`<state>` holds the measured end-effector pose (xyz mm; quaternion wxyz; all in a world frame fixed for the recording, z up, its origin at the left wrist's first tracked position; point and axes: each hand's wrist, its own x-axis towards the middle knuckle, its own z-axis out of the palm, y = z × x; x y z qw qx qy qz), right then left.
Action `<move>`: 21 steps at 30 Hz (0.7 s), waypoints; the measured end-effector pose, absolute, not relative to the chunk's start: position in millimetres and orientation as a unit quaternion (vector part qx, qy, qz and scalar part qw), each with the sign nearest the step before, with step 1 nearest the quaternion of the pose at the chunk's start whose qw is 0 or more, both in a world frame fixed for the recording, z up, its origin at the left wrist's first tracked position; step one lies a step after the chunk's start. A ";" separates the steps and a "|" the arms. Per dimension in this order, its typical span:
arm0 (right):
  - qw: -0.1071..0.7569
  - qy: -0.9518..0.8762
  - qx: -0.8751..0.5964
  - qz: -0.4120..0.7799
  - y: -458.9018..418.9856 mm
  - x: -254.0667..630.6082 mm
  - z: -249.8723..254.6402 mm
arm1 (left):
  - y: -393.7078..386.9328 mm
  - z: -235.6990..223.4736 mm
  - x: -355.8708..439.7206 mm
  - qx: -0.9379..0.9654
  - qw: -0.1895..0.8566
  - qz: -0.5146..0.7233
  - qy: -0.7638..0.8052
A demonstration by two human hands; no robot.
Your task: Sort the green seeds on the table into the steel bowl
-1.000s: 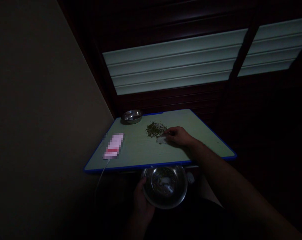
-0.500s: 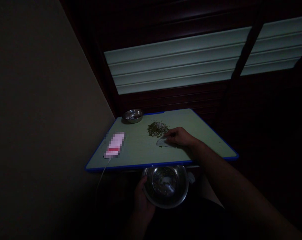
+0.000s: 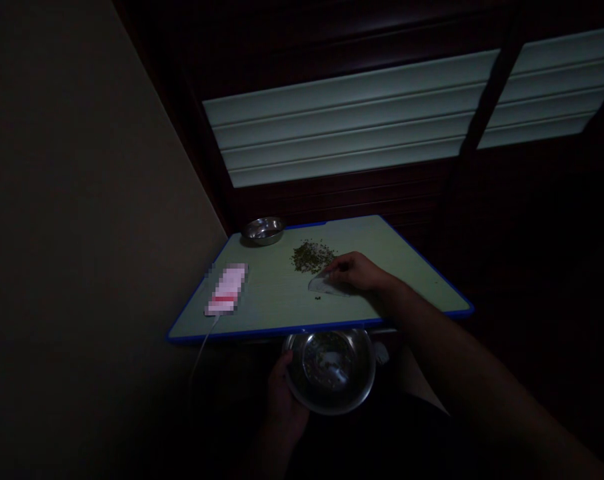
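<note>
My left hand (image 3: pixel 286 393) grips the left rim of a shiny metal bowl (image 3: pixel 352 393), which sits tilted just under the table's front edge; small bits cling to its inside. Above the tabletop, my right hand (image 3: pixel 355 271) is closed on the upper edge of a thin, pale, translucent scraper-like sheet (image 3: pixel 327 285) with a curved edge. The sheet touches or nearly touches the table, at the near right side of a loose pile of small greenish-brown bits (image 3: pixel 311 257). A tiny clump (image 3: pixel 317 298) lies just in front of the sheet.
The pale green table (image 3: pixel 272 300) has a blue rim. A smaller metal bowl (image 3: pixel 263 231) stands at its back left corner. A blurred-out phone (image 3: pixel 228 290) with a white cable (image 3: pixel 202 350) lies at the left. A wall rises on the left, dark slatted panels behind.
The sheet in my right hand has shifted slightly, and the tiny clump now shows apart from its lower edge. My left hand keeps its hold on the bowl. The view has moved a little.
</note>
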<state>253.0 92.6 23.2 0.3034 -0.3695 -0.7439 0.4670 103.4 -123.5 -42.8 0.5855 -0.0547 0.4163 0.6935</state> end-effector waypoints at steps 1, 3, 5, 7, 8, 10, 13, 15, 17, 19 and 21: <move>0.309 -0.745 -0.370 0.461 92.9 253.1 23.4 | -123.5 -42.6 103.2 -0.053 0.586 0.693 0.417; 0.313 -0.745 -0.372 0.457 93.2 253.1 23.5 | -123.6 -42.3 103.0 -0.052 0.588 0.691 0.418; 0.307 -0.744 -0.373 0.461 92.8 253.0 23.2 | -123.7 -42.1 102.8 -0.053 0.589 0.688 0.421; 0.294 -0.744 -0.374 0.469 91.6 252.9 23.2 | -123.9 -42.0 102.8 -0.052 0.588 0.689 0.421; 0.286 -0.744 -0.374 0.474 90.8 252.9 23.4 | -123.9 -42.0 102.8 -0.051 0.588 0.689 0.420; 0.270 -0.744 -0.373 0.485 88.7 252.8 24.0 | -123.9 -42.2 102.8 -0.046 0.588 0.691 0.418; 0.257 -0.745 -0.364 0.496 86.3 252.4 24.9 | -123.9 -42.8 102.4 -0.043 0.586 0.694 0.416; 0.255 -0.746 -0.356 0.501 85.2 252.1 25.0 | -123.9 -43.1 102.3 -0.042 0.585 0.694 0.418; 0.252 -0.746 -0.348 0.508 84.3 252.0 25.4 | -124.0 -43.3 102.5 -0.041 0.586 0.693 0.419; 0.241 -0.748 -0.341 0.516 83.3 252.3 26.3 | -123.8 -43.3 102.7 -0.040 0.588 0.691 0.418; 0.227 -0.752 -0.333 0.521 82.3 252.9 27.5 | -123.5 -43.3 102.8 -0.041 0.590 0.690 0.418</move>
